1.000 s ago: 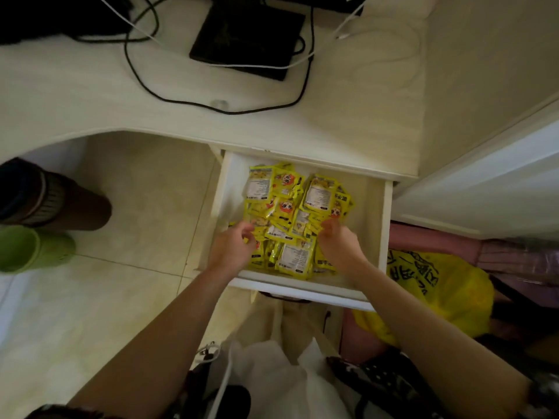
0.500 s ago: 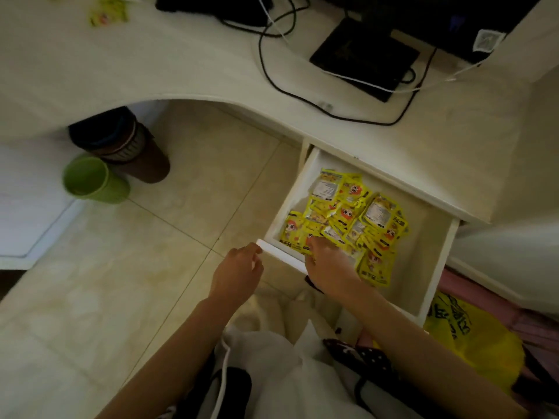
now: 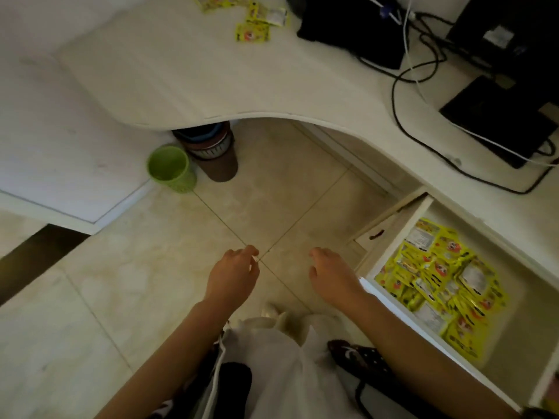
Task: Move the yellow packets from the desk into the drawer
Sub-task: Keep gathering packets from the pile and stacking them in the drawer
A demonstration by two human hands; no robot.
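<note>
Several yellow packets (image 3: 438, 282) lie piled in the open white drawer (image 3: 514, 337) at the right. A few more yellow packets (image 3: 252, 28) lie on the cream desk (image 3: 181, 71) near its far edge. My left hand (image 3: 234, 275) hangs over the floor tiles, fingers loosely apart, holding nothing. My right hand (image 3: 331, 275) is just left of the drawer's front corner, fingers apart and empty. Both hands are outside the drawer.
A green bin (image 3: 171, 169) and a brown bin (image 3: 216, 152) stand on the tiled floor under the desk's curved edge. Black devices (image 3: 499, 122) and cables (image 3: 402, 116) cover the desk's right part. My white garment (image 3: 272, 367) fills the bottom middle.
Both hands have come out of the drawer and moved left over the floor. The view has swung left and up, and packets on the desk now show.
</note>
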